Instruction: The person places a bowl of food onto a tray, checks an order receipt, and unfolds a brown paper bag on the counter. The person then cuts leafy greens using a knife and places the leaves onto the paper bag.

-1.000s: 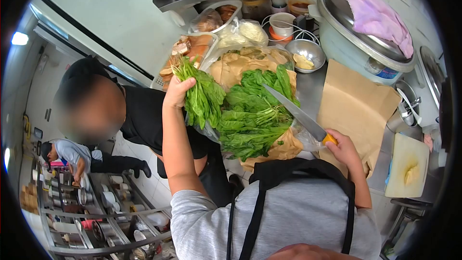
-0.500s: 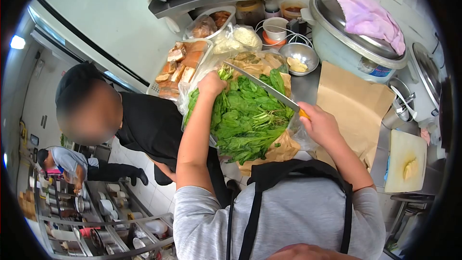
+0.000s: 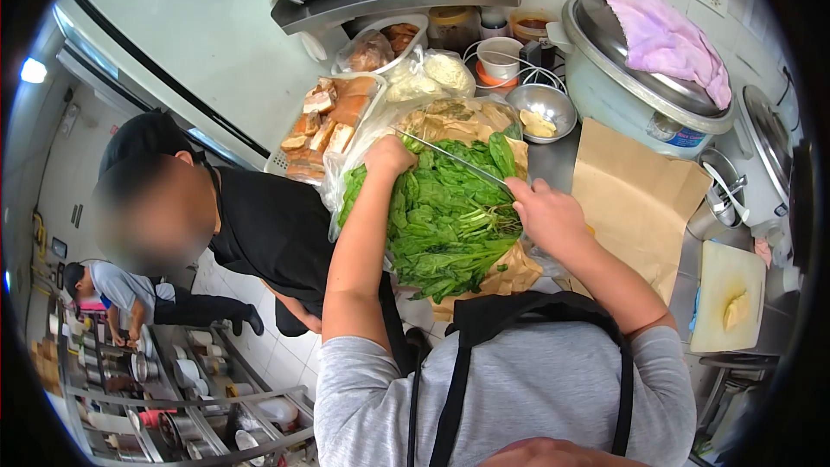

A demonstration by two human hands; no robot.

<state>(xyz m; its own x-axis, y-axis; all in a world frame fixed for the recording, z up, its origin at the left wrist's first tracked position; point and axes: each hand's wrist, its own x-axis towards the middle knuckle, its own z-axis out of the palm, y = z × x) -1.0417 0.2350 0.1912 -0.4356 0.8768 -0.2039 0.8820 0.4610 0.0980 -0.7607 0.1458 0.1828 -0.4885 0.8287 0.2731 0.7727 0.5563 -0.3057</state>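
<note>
A broad heap of leafy greens (image 3: pixel 450 225) lies on brown paper (image 3: pixel 458 112) and clear plastic. At the heap's upper left, my left hand (image 3: pixel 389 156) is closed on some of the greens; its fingertips are partly hidden. My right hand (image 3: pixel 551 218) grips a knife (image 3: pixel 458 160) by its handle, at the right side of the heap. The long blade slants up and left across the top of the greens, its tip just beyond my left hand. Cut stem ends show near my right hand.
Tubs of meat pieces (image 3: pixel 324 121), a metal bowl (image 3: pixel 543 111) and a large lidded pot (image 3: pixel 648 78) stand behind. Brown paper sheeting and a cutting board (image 3: pixel 729 294) lie at right. A co-worker (image 3: pixel 268 225) stands close at left; another person (image 3: pixel 130 294) is farther off.
My right hand has moved up and left, and the blade now shows more edge-on. My left hand has shifted slightly right and down, still at the greens.
</note>
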